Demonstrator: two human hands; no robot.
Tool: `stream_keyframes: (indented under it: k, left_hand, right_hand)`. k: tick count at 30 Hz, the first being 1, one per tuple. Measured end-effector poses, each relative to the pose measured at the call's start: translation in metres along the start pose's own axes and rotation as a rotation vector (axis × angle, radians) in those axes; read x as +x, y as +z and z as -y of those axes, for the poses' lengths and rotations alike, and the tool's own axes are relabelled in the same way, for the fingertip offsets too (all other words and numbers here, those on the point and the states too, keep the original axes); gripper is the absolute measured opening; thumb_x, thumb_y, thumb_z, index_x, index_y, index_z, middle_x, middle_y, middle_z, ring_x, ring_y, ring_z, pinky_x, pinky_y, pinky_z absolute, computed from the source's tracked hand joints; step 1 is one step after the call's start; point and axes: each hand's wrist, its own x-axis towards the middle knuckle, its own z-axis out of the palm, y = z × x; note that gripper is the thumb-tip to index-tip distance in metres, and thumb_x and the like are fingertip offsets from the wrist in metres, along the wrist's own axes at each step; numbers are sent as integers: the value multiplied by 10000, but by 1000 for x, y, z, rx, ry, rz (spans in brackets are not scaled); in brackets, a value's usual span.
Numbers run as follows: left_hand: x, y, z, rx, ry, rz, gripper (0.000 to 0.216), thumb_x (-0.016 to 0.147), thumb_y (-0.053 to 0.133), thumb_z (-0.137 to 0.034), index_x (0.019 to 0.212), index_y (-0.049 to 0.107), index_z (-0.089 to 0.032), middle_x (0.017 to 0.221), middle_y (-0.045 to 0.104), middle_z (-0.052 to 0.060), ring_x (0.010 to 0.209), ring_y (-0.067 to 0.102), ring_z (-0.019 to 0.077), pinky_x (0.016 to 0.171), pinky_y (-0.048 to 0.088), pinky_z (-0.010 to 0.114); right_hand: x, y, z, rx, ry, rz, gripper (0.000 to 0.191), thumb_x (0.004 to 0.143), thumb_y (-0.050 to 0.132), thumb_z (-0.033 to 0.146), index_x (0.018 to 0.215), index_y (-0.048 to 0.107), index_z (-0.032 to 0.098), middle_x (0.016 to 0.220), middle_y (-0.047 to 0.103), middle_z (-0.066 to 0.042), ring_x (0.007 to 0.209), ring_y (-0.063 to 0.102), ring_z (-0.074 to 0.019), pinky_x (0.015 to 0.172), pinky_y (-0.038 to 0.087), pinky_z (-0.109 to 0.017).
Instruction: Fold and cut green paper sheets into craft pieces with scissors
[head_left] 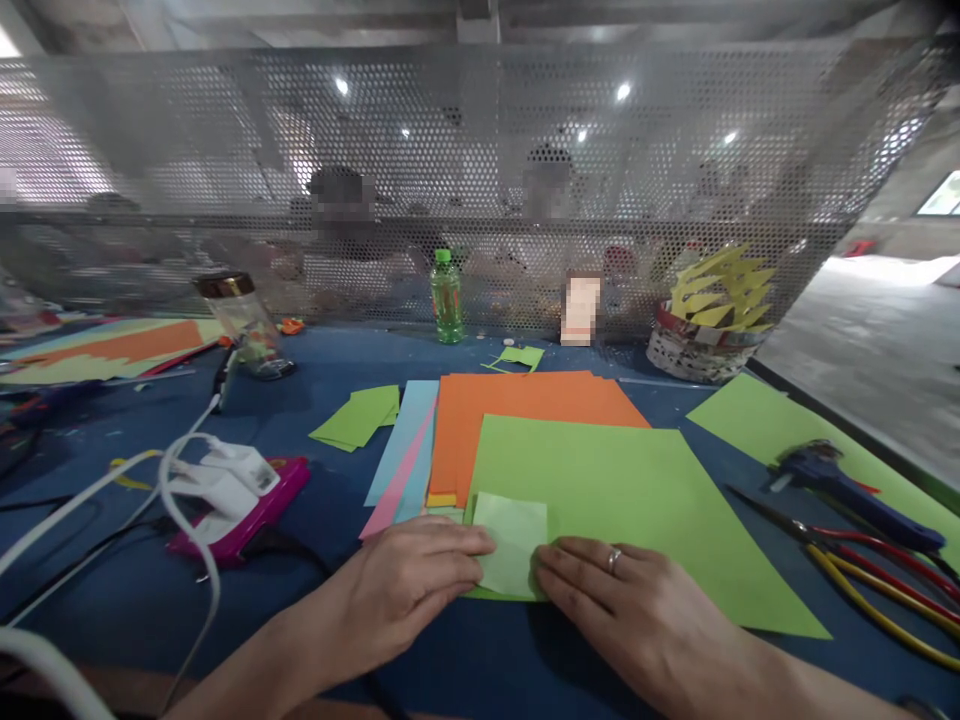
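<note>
A small pale green square of paper (pixel 513 545) lies on the near left part of a large green sheet (pixel 615 500). The stretched fingers of my left hand (pixel 420 575) rest on its left edge. From the other side, my right hand (pixel 630 590), with a ring on one finger, touches the right edge. Both hands lie low and open, fingers side by side, thumbs not clearly visible. Orange sheets (pixel 540 390) stick out behind the green one, and blue sheets (pixel 405 440) with a pink strip (pixel 409 470) show at the left.
Scissors (pixel 832 540) and a blue-handled tool (pixel 855 490) lie at right, near a basket (pixel 690 345) of yellow-green paper pieces. A green bottle (pixel 448 300) and a tilted jar (pixel 251 330) stand behind. White cables run from a magenta power strip (pixel 255 515). A perforated screen (pixel 480 150) closes the back.
</note>
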Motion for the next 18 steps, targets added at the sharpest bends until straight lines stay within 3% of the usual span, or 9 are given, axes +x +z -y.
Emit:
stream_keyframes:
  k: [18]
  left_hand:
    - [-6,4,-7,84,18,-35,242,914,471,-69,1053,622,-197,1214,667,48,1148,595,157,1015,451,321]
  right_hand:
    - [-1,0,2,8,7,5,393,969,390,175,1343,499,121,1349,580,-76,1141,590,-282,864,561,-385]
